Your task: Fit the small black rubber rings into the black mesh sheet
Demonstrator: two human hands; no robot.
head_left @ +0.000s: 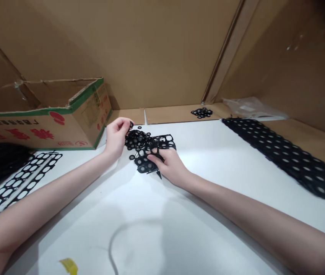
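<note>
A black punched rubber sheet [162, 143] lies on the white table [208, 183] with a heap of small black rings [136, 138] beside it. My right hand [169, 165] presses on the sheet's near end, fingers curled over it. My left hand [116, 135] hovers just left of the heap, fingertips pinched on one small black ring [131, 124].
An open cardboard box [50, 122] with green trim stands at the left. Emptied black strips [16, 183] lie at the left edge, a long stack of punched sheets [288, 152] at the right. More rings [202, 112] sit on cardboard at the back. Cardboard walls surround the table.
</note>
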